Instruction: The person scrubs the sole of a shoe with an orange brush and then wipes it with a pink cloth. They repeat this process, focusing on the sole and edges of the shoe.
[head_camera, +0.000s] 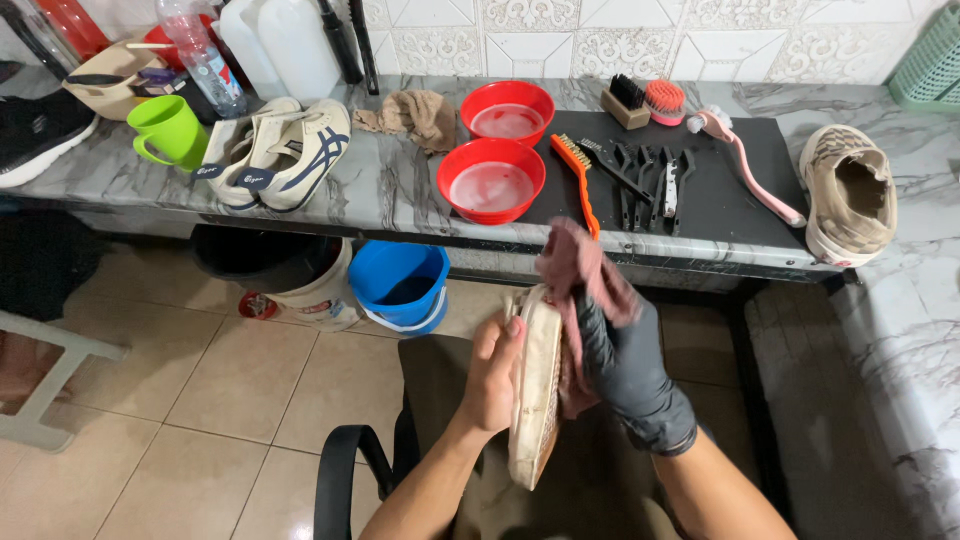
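The bare left hand grips a worn shoe on edge above the lap, sole leftward. The black-gloved right hand clutches a reddish cloth, pressing against the shoe's side below the counter.

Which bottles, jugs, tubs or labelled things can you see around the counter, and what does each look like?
Clear bottle: counter's back left, tall, pale printed label band.
White jugs: back, right of the bottle, squarish, no label seen.
White bucket: floor under the counter, round, red-and-white printed side.
Blue bucket: floor beside it, plain.
Pair of cream shoes: counter left, dark blue side stripes and small tags.
No screens or signs.
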